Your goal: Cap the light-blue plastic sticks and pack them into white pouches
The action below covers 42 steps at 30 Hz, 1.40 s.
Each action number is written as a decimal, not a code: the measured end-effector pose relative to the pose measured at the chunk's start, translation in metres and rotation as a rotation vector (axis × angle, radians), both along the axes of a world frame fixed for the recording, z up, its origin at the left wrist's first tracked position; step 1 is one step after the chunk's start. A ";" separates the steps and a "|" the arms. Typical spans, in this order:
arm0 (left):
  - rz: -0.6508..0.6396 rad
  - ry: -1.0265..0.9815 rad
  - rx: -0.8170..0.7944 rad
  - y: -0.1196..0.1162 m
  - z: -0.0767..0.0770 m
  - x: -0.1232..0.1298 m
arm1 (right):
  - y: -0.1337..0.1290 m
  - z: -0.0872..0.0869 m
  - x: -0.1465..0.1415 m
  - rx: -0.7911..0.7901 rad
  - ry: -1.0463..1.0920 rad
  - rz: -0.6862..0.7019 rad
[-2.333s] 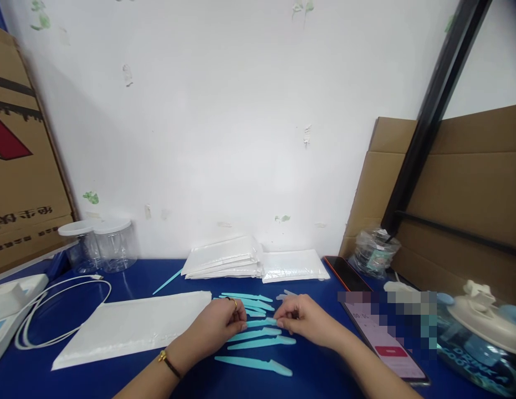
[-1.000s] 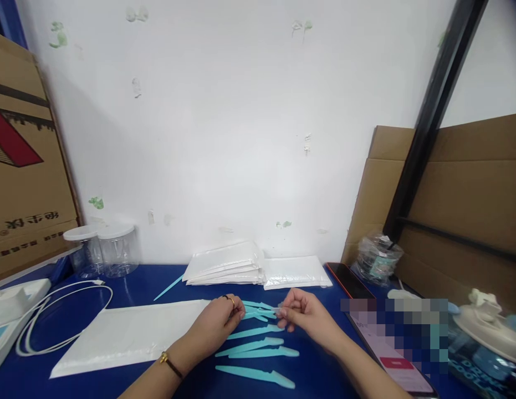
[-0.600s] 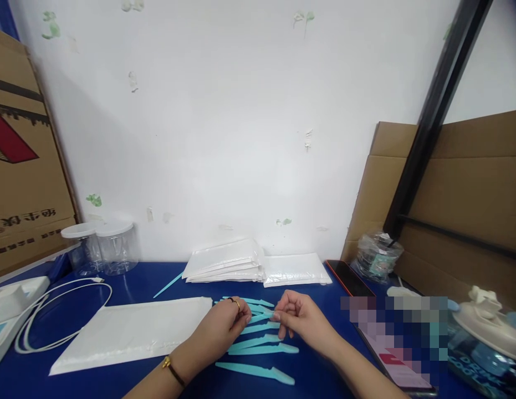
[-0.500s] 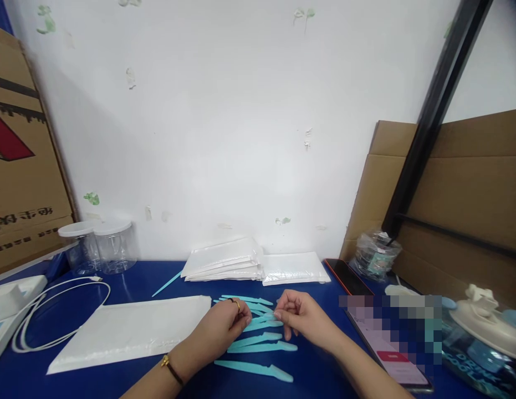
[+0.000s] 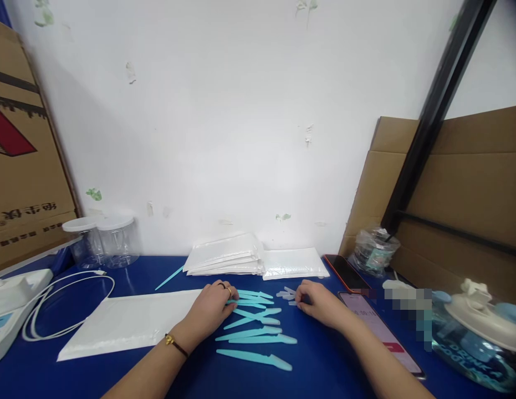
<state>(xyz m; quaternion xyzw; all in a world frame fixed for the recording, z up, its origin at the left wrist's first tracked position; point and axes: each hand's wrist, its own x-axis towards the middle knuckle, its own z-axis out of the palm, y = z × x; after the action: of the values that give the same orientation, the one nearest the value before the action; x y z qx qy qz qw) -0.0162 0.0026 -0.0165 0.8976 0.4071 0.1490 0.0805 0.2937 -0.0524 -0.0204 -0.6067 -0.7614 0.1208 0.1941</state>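
Several light-blue razor-shaped sticks (image 5: 254,358) lie in a loose column on the blue table. My left hand (image 5: 218,302) is closed at the left ends of the upper sticks, its fingertips bent down; what it grips, if anything, is hidden. To the right of the sticks lie several small translucent pieces (image 5: 286,293). My right hand (image 5: 316,302) rests beside them with curled fingers, its fingertips at one small translucent piece (image 5: 293,303). A white padded envelope (image 5: 133,321) lies flat under my left wrist's side.
White envelopes (image 5: 224,256) are stacked by the wall, with another (image 5: 296,264) beside them. Two phones (image 5: 380,332), a wrapped jar (image 5: 374,252) and a bottle (image 5: 482,338) stand or lie right. Clear jars (image 5: 118,244), a cable (image 5: 70,277) and a power strip (image 5: 20,296) are left.
My right hand has moved right, away from the sticks, to the small translucent pieces. My left hand has shifted slightly up and left. The view has also shifted a little.
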 end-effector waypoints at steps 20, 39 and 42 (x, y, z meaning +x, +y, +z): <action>0.032 -0.139 -0.144 -0.008 0.018 0.002 | -0.001 0.002 -0.032 -0.093 0.748 0.039; 0.040 -0.140 -0.159 -0.008 0.020 0.003 | -0.002 0.002 -0.039 -0.048 0.761 0.008; 0.024 -0.157 -0.178 -0.011 0.020 0.005 | -0.004 0.002 -0.046 -0.079 0.800 0.032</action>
<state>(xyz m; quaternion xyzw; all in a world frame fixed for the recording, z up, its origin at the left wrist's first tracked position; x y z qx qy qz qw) -0.0114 -0.0080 0.0038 0.8676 0.4219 0.1827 0.1898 0.2480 -0.0561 -0.0188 -0.5067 -0.6299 0.3798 0.4497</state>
